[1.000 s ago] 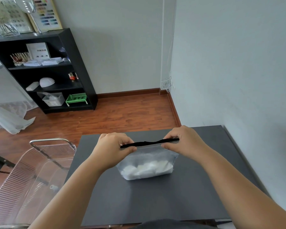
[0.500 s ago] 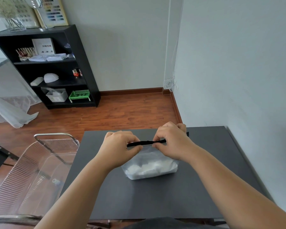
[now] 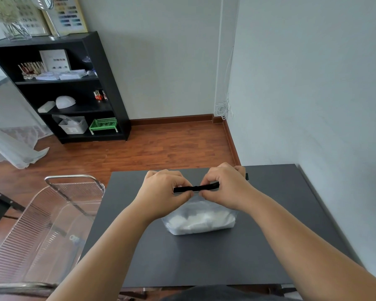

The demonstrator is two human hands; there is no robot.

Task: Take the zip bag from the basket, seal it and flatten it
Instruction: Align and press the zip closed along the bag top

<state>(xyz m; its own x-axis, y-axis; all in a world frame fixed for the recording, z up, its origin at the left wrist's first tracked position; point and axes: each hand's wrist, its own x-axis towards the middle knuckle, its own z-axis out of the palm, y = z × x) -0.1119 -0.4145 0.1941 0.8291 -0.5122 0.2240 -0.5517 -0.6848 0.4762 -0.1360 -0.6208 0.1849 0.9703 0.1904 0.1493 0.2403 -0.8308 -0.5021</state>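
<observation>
A clear zip bag (image 3: 199, 221) with white contents stands upright on the dark grey table (image 3: 204, 261). Its black zip strip (image 3: 195, 188) runs along the top edge. My left hand (image 3: 164, 192) pinches the strip's left part. My right hand (image 3: 224, 187) pinches the strip just right of its middle, thumb and fingers pressed together. The two hands almost touch. The strip's far right end pokes out behind my right hand.
A clear plastic basket (image 3: 41, 231) with a metal rim stands to the left of the table. A grey wall (image 3: 313, 105) runs along the table's right side. A black shelf unit (image 3: 70, 90) stands across the wooden floor.
My right hand has slid leftward along the black strip, from its right end to near its middle, close to my left hand. The bag stays upright in place.
</observation>
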